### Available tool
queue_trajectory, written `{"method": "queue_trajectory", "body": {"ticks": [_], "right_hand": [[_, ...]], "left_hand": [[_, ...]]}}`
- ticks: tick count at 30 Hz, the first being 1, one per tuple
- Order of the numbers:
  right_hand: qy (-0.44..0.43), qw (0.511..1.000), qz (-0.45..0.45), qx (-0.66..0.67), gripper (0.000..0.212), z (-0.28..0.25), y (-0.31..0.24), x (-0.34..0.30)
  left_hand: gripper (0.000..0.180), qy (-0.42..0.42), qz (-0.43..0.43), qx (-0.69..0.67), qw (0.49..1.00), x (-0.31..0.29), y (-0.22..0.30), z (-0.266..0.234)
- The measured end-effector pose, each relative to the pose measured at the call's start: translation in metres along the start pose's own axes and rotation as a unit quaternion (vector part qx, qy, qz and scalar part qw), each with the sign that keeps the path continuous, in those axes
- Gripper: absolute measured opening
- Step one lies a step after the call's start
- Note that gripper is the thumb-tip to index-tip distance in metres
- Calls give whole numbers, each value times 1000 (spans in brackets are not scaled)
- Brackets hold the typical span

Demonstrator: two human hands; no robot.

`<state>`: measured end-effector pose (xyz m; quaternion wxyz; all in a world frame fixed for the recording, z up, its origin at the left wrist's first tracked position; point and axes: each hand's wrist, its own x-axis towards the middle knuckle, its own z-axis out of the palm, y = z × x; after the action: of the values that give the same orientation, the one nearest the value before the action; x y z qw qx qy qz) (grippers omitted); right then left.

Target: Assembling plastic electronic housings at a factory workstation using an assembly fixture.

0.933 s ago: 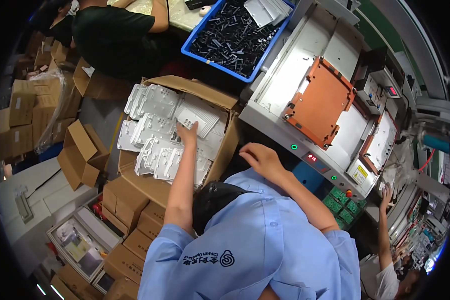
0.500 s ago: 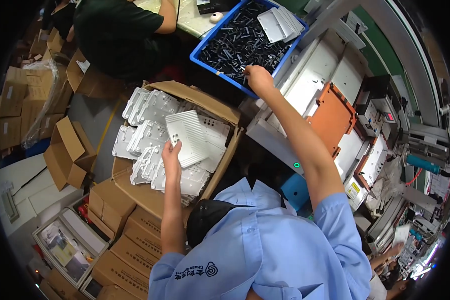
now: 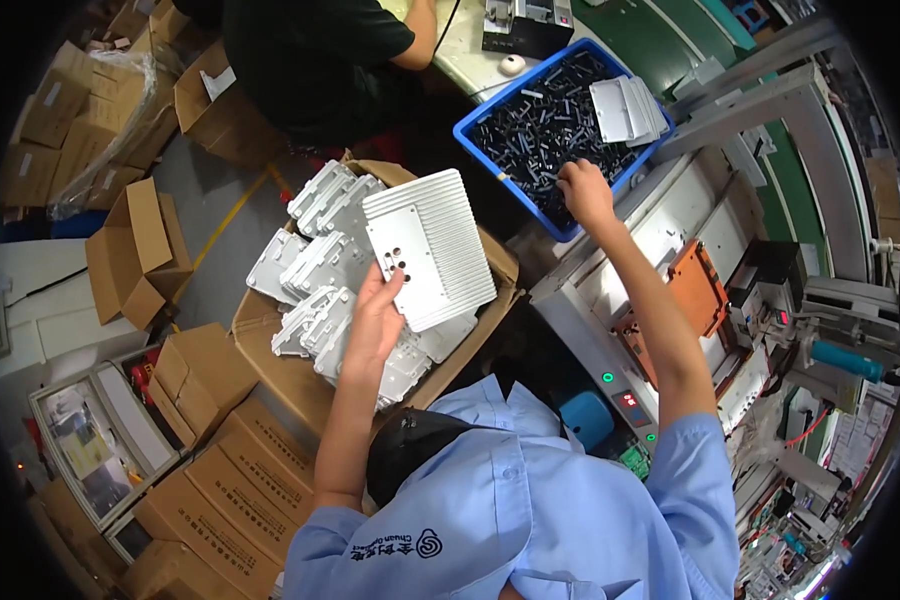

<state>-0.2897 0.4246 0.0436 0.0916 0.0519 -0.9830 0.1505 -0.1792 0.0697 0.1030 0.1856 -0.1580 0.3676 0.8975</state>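
**Ribbed plate held left, right hand in the parts bin**

The left hand (image 3: 375, 310) pinches a white ribbed heat-sink plate (image 3: 435, 250) by its near-left edge, thumb uppermost, above a carton (image 3: 270, 350) of white castings (image 3: 320, 265). The plate's ribbed face is upward; its long axis runs away from the wearer, far end leaning left. The right hand (image 3: 587, 192), fingers half-curled, reaches among small black parts (image 3: 525, 135) in the blue bin (image 3: 528, 205); any grip is indiscernible. The step appears to be part selection, calling for a fingertip pinch.
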Motion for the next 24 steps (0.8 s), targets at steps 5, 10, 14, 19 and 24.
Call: {"method": "queue_trajectory", "body": {"ticks": [5,10,14,19,24], "right_hand": [[-60,839,192,505,21,-69,-117,-36],[-17,861,174,478,18,-108,-191,-78],[32,865,174,470,17,-120,-200,-82],[63,890,135,431,13,-128,-198,-89],[71,917,109,377,17,-133,-190,-96]], "left_hand": [[54,-46,13,31,998,10,-10,37],[59,-124,6,65,990,8,-15,76],[56,-149,37,95,984,5,-24,89],[53,-169,55,114,977,-1,-29,104],[55,-193,69,149,967,-4,-33,106]]}}
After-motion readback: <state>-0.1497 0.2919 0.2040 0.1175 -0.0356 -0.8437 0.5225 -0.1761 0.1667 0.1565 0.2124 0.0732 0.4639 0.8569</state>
